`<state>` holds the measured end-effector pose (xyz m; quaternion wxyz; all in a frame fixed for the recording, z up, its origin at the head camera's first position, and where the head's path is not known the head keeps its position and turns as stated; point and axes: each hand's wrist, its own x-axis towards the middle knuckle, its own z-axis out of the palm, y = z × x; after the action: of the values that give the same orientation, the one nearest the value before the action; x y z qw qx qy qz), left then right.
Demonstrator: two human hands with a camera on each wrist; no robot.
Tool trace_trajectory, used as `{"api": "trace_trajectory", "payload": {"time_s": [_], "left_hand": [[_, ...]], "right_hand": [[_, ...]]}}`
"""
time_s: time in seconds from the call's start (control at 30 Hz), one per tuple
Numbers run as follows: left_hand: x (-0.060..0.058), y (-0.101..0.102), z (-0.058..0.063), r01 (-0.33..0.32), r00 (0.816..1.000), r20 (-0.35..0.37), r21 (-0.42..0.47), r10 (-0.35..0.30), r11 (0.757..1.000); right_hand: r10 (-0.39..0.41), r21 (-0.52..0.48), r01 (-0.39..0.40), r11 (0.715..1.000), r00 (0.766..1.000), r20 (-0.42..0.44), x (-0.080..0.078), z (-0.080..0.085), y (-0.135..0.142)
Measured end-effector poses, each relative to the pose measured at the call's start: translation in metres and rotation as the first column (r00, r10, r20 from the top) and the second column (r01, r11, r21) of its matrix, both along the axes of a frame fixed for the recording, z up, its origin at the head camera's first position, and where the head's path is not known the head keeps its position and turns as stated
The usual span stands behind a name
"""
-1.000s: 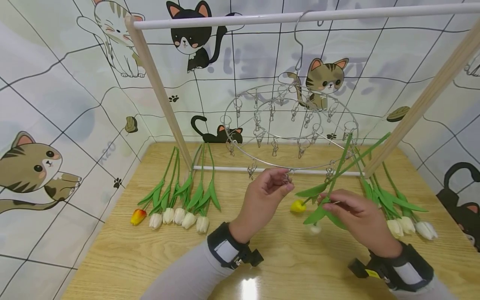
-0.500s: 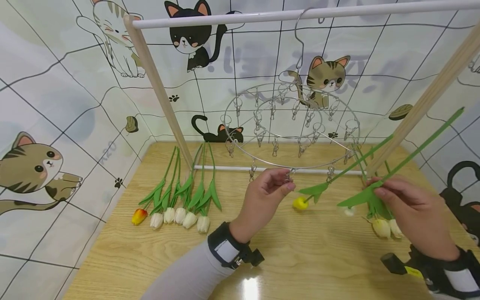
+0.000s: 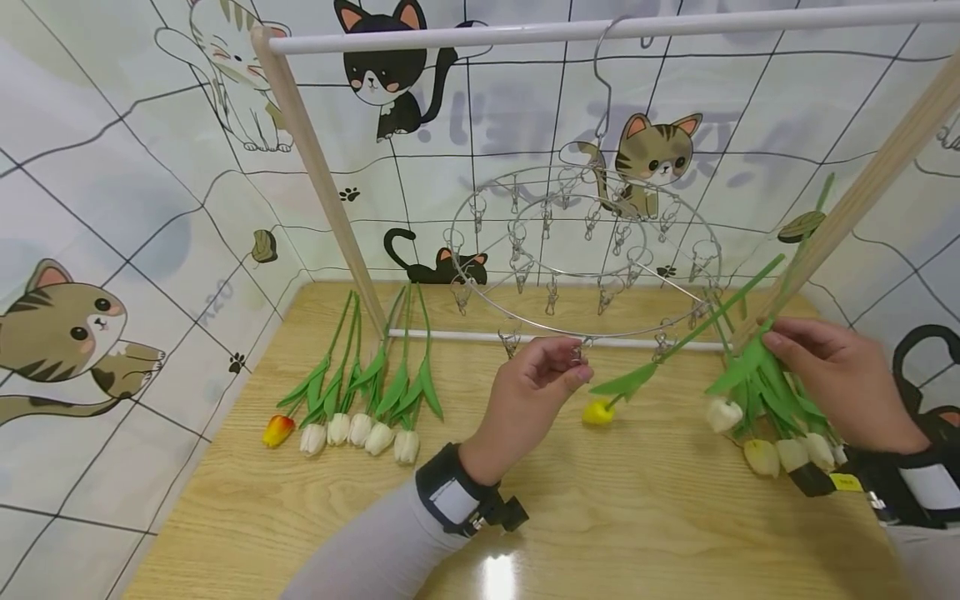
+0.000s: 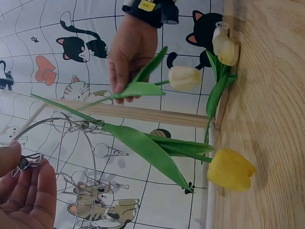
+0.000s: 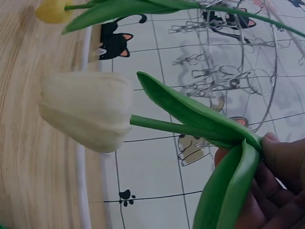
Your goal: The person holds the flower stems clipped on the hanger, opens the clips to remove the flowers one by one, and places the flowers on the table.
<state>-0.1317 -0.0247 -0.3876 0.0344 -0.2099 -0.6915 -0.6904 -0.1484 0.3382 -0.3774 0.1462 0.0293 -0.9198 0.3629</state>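
Observation:
My left hand (image 3: 528,404) pinches a small metal clip (image 4: 29,163) at the front rim of the round wire clip hanger (image 3: 555,332). At the right, my right hand (image 3: 843,379) holds an artificial white tulip (image 5: 86,110) by its stem and leaves, bloom downward, in front of the right post. A yellow tulip (image 4: 232,169) hangs head down from the neighbouring clip, its stem slanting up to the right. Several pale tulips (image 3: 791,454) lie on the table beneath the right hand, partly hidden by it.
The hanger hooks over the white bar (image 3: 450,37) of a rack with wooden posts (image 3: 318,175). Several white tulips (image 3: 360,430) and one red-yellow tulip (image 3: 278,431) lie at the left of the wooden table (image 3: 615,525). A cat-patterned wall covering (image 3: 180,350) stands behind.
My right hand has carried the white tulip from beside the hanging yellow tulip to the right, over the pile. My left hand keeps its pinch on the clip.

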Motion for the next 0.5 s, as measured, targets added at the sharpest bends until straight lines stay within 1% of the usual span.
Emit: {"api": "trace_trajectory", "payload": {"time_s": [0.1,0.23,0.37,0.5], "left_hand": [[0.000,0.000,0.000,-0.001,1.000,-0.001,0.002,0.001,1.000],[0.000,0.000,0.000,-0.001,1.000,-0.003,0.002,0.001,1.000],[0.001,0.000,0.001,0.004,1.000,-0.006,-0.004,-0.004,1.000],[0.002,0.000,0.001,0.011,1.000,-0.011,-0.002,-0.011,1.000]], "right_hand": [[0.067,-0.013,-0.066,0.998,0.995,0.074,-0.014,-0.004,0.004],[0.135,0.000,-0.137,0.991,0.973,0.189,-0.032,-0.013,0.011],[0.145,0.030,-0.159,0.987,0.953,0.265,-0.047,-0.026,0.016],[0.165,-0.026,-0.166,0.986,0.930,0.329,-0.058,-0.039,0.021]]}}
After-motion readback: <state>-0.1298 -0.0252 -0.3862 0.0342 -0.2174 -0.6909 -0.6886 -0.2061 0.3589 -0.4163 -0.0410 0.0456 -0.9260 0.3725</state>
